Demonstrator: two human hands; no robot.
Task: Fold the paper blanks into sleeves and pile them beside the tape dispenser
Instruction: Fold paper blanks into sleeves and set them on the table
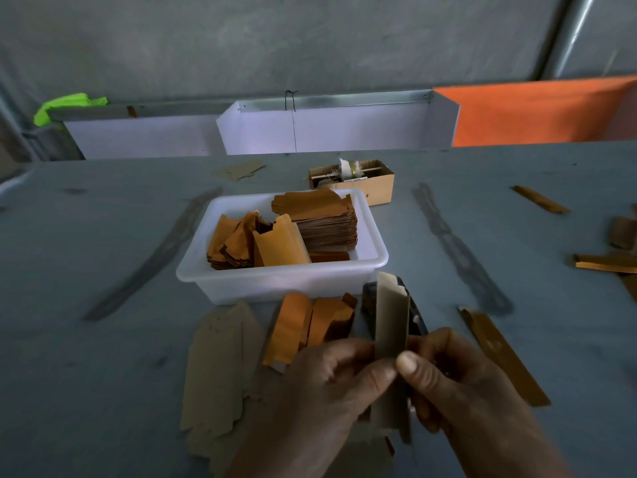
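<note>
Flat blanks (pixel 220 367): loose grey-brown heap on the table (pixel 86 257), just left of the left hand, edges fanned out. Risk: a forearm sweep would scatter them.

Tray (pixel 282 281): white, beyond the hands. Holds a neat stack (pixel 327 225) and jumbled orange pieces (pixel 241 241). No hazard judged.

Folded sleeves (pixel 310 322): a few orange ones lying between tray and hands, touching one another, leaning unevenly. Risk: one more set on top could slide off, the pile being slack.

Left hand (pixel 327 377): fingers curled, thumb pinching the strip's left edge.

Strip (pixel 391 326): narrow, part-folded blank, held upright between both hands, pale face toward the viewer, top edge ragged. Risk: uneven thumb pressure would skew the crease, and the sleeve would not close square; the thin paper could tear at the notch.

Dark object (pixel 408 305): behind the strip, mostly hidden; whether it is the tape dispenser I cannot tell.

Right hand (pixel 458 377): thumb pressed against the strip's right edge, fingers curled behind it.

Long strip (pixel 503 357): brown, flat, just right of the right hand. Risk: an elbow could knock it.

Box (pixel 355 181): cardboard, far beyond the tray, with a spool.
</note>
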